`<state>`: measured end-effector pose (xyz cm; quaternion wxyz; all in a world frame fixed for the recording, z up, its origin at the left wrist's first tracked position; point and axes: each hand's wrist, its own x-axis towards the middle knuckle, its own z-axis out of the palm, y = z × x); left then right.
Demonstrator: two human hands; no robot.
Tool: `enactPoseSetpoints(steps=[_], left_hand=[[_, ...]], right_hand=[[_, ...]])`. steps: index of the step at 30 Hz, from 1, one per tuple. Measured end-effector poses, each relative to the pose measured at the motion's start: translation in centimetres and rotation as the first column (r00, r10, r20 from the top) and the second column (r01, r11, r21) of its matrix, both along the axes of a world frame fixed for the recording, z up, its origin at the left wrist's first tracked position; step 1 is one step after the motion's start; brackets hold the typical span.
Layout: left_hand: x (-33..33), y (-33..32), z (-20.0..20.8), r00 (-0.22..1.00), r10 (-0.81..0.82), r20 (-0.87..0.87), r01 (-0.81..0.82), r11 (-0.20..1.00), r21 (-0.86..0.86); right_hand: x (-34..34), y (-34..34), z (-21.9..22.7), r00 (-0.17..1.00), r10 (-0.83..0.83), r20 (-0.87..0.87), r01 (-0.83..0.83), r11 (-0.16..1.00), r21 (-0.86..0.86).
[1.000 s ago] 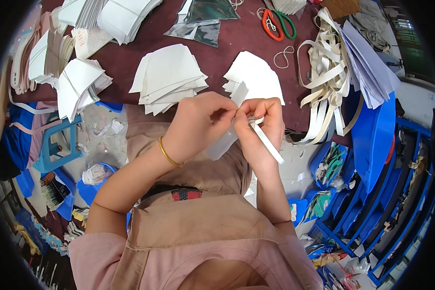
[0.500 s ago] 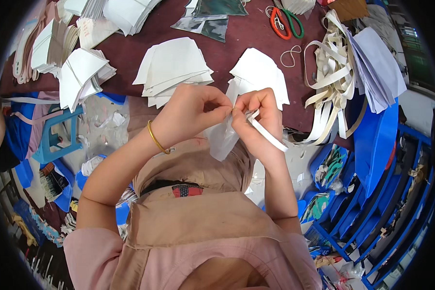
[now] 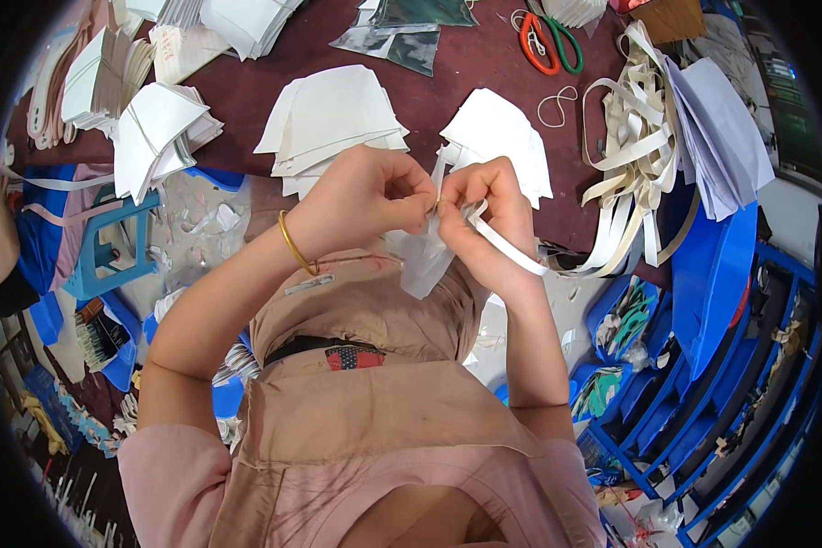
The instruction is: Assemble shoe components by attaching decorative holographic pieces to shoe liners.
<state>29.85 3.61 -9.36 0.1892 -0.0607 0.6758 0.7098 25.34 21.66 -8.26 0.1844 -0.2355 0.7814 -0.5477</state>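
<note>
My left hand, with a gold bangle on its wrist, is closed in a pinch at the edge of a thin white sheet piece. The piece hangs crumpled between my hands, in front of the table edge. My right hand pinches close beside it, fingertips nearly touching the left ones. A narrow white strip passes through the right fingers and trails over that wrist. What lies between the fingertips is partly hidden. Just beyond my hands are two fanned stacks of cut white pieces, a left stack and a right stack.
Cream strips lie heaped at the table's right, beside folded pale sheets. Red-and-green-handled scissors and a loose string loop lie farther back. More white stacks stand left. A blue rack is low right.
My hands stay together and pinched, shifting only slightly. The white piece between them has gathered and hangs more crumpled. The whole view has moved a little.
</note>
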Motion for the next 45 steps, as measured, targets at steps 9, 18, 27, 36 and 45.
enactPoseSetpoints(steps=[9,18,27,36,45], left_hand=[[0.4,-0.3,0.4,1.000,-0.008,-0.016,0.008,1.000,-0.016],[0.5,-0.2,0.4,0.993,-0.054,-0.109,0.037,0.988,-0.149],[1.0,-0.4,-0.5,0.989,-0.029,-0.146,0.004,0.985,-0.173],[1.6,-0.1,-1.4,0.991,0.135,-0.023,-0.132,0.985,0.111],[2.1,-0.4,0.5,0.963,0.093,-0.254,-0.134,0.979,-0.152]], right_hand=[[0.0,0.0,-0.3,0.999,0.005,0.045,-0.004,1.000,-0.030],[0.0,0.2,-0.3,0.998,0.056,-0.028,-0.056,0.998,0.003],[0.5,-0.7,-0.7,0.998,0.039,0.051,-0.037,0.999,-0.035],[0.8,-0.7,-1.5,0.944,0.043,0.327,0.080,0.932,-0.353],[0.8,-0.4,-0.2,0.991,0.001,0.136,0.026,0.979,-0.201]])
